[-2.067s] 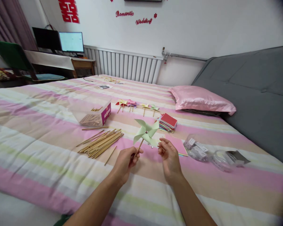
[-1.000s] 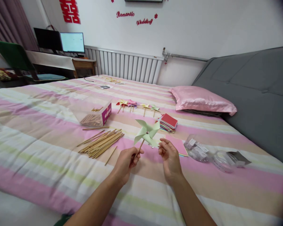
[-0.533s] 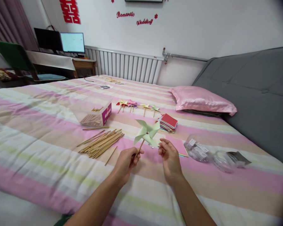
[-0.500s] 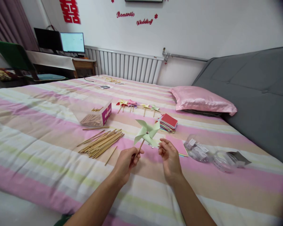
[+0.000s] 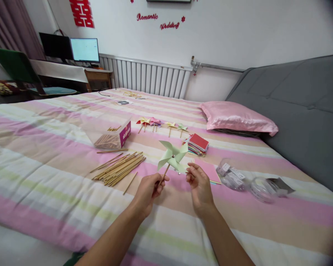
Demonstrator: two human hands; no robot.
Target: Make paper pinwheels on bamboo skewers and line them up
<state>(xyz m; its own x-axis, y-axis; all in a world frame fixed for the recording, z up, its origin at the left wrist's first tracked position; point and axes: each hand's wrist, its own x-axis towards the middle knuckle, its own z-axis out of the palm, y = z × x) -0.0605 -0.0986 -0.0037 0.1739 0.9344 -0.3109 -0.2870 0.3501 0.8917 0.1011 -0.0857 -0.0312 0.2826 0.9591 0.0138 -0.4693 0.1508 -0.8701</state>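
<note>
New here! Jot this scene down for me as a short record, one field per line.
Left hand: grips the stick of a pale green pinwheel
Right hand: beside the pinwheel; contact unclear
Left of hands: loose sticks, clear box holding sticks
Farther back: small pinwheels, red-topped paper stack
Near right hand: pink sheet, clear round containers
Surface: striped bedspread

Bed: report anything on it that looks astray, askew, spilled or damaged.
One loose stick lies apart from the stick pile, to its right in the picture, as if strayed. The red-topped paper stack looks askew, its sheets not squared up. The held pinwheel shows no obvious damage; I see no spill.
</note>
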